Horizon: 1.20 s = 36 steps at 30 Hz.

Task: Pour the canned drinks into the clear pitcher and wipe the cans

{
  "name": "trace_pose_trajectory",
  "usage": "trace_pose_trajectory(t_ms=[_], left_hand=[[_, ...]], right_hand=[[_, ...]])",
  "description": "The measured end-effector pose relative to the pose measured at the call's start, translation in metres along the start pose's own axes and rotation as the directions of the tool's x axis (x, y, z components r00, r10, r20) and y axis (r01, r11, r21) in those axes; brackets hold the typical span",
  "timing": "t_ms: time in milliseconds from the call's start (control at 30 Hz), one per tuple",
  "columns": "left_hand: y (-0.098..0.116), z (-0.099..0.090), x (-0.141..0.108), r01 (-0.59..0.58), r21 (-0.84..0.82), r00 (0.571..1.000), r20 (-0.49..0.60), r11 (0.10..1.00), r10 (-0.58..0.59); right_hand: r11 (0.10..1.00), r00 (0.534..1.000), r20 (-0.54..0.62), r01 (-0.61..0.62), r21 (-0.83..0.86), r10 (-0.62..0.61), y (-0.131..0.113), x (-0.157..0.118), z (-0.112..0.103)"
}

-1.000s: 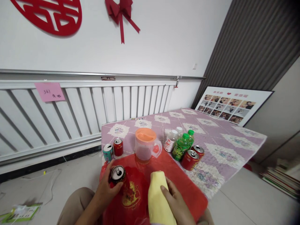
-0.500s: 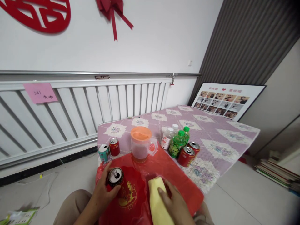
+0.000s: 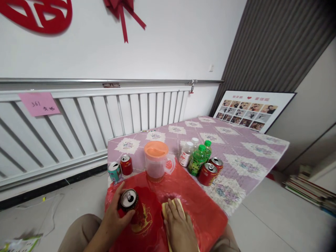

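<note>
Right hand (image 3: pixel 178 225) flat, fingers spread, pressing cloth (image 3: pixel 166 210) onto red sheet (image 3: pixel 199 206). Left hand (image 3: pixel 115 213) wrapped round can (image 3: pixel 130 203), just left. Beyond fingers: jug (image 3: pixel 156 164), 2 cans (image 3: pixel 120 168). Best to hold can upright and wipe with even pressure.

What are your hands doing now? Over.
Left hand grips red can. Right hand flat on yellow cloth, on red sheet. Jug stands behind.
</note>
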<state>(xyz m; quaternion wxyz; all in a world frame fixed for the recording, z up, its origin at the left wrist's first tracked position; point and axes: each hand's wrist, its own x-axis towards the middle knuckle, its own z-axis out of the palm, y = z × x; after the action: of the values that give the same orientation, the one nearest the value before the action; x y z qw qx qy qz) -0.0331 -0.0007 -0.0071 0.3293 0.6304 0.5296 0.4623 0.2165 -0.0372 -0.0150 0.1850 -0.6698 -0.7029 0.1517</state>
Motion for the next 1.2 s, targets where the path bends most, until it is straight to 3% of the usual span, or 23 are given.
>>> trace_pose_trajectory(t_ms=[100, 200, 500, 600, 733, 933, 1200], left_hand=[[-0.003, 0.000, 0.001, -0.001, -0.009, 1.000, -0.004, 1.000, 0.001], [-0.005, -0.002, 0.001, -0.023, 0.016, 0.999, -0.033, 1.000, 0.023], [-0.009, -0.006, -0.004, -0.002, 0.001, 1.000, -0.027, 1.000, 0.002], [-0.003, -0.004, -0.004, -0.038, 0.013, 0.999, -0.017, 0.999, 0.038], [0.012, 0.006, -0.007, -0.085, -0.024, 0.996, 0.039, 0.996, 0.086], [0.036, 0.015, -0.013, -0.090, -0.127, 0.986, 0.127, 0.988, 0.107], [0.051, 0.018, -0.008, -0.042, -0.278, 0.978, 0.183, 0.960, 0.096]], right_hand=[[0.998, 0.996, 0.090, 0.008, -0.068, -0.001, 0.001, -0.001, 0.004], [0.999, 0.996, 0.090, 0.008, -0.053, -0.003, 0.002, 0.000, 0.003], [0.991, 0.989, -0.112, -0.082, 0.102, 0.093, 0.006, -0.002, -0.005], [0.975, 0.986, -0.165, 0.026, 0.220, 0.011, -0.003, -0.005, -0.008], [0.872, 0.989, -0.125, 0.133, 0.470, -0.084, -0.029, -0.008, -0.006], [0.673, 0.996, -0.041, 0.081, 0.735, -0.075, -0.068, -0.005, -0.006], [0.489, 0.997, 0.055, -0.025, 0.872, -0.048, -0.082, -0.007, -0.025]])
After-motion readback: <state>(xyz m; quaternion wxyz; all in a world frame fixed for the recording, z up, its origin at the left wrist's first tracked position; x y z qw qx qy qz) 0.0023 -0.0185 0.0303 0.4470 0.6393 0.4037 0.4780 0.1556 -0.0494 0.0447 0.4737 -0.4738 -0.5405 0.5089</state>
